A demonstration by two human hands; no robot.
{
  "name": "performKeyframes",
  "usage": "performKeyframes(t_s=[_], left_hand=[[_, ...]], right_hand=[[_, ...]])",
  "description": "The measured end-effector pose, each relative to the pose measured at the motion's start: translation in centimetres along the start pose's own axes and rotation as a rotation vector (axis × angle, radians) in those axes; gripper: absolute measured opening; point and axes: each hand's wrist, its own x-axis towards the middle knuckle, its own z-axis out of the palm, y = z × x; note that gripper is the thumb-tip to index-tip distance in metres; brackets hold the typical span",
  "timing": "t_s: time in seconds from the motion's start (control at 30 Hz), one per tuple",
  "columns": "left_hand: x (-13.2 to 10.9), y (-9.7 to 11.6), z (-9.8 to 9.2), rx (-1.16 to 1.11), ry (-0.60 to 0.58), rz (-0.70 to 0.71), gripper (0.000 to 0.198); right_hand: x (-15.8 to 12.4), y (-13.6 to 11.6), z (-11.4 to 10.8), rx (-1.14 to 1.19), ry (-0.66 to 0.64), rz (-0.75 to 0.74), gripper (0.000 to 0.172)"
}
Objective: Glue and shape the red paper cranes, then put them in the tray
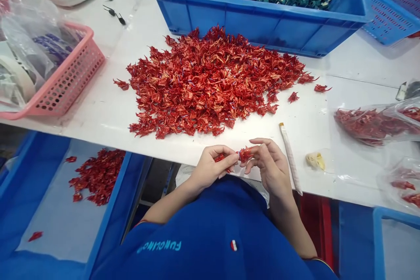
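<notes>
A red piece (244,154) sat between the hands at the front edge of the counter (252,127). The left hand (210,164) pinched its left end between thumb and fingers. The right hand (274,166) had its fingers loosely parted at the other end; whether they gripped, I couldn't tell. Bare counter separated both from the red pile (210,83); a pale stick (289,155) lay just right.

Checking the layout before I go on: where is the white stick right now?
In the head view, the white stick lies right of centre at the near edge of the table, between the right hand and the yellow lump.
</notes>
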Motion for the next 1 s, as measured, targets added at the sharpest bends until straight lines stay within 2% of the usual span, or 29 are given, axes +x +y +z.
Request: performKeyframes(t_s=[0.1,0.3,0.43,0.57,0.67,0.83,0.93,1.0], left_hand=[[0.0,-0.1,0.2,-0.037,0.038,0.005,0.048],[0.0,0.0,0.7,0.005,0.054,0.046,0.048],[0.1,0.0,0.8,0.154,0.110,0.223,0.041],[0.1,-0.3,0.8,0.314,0.213,0.483,0.026],[-0.1,-0.3,0.7,0.404,0.227,0.635,0.020],[-0.1,-0.1,0.7,0.492,0.229,0.740,0.021],[0.1,-0.2,0.4,0.547,0.220,0.772,0.022],[0.2,-0.4,0.2,0.566,0.205,0.816,0.020]], right_hand=[[-0.6,0.0,0.2,-0.040,0.091,-0.097,0.027],[-1.3,0.7,0.5,-0.326,0.191,-0.231,0.011],[-1.3,1.3,0.9,-0.312,0.181,-0.278,0.007],[-1.5,2.1,1.3,-0.296,0.229,-0.401,0.011],[-1.7,2.7,1.3,-0.343,0.248,-0.482,0.010],[-1.5,2.7,0.6,-0.367,0.192,-0.555,0.008],[-1.1,2.2,0.6,-0.317,0.133,-0.536,0.020],[-1.0,1.9,0.8,-0.258,0.142,-0.510,0.029]])
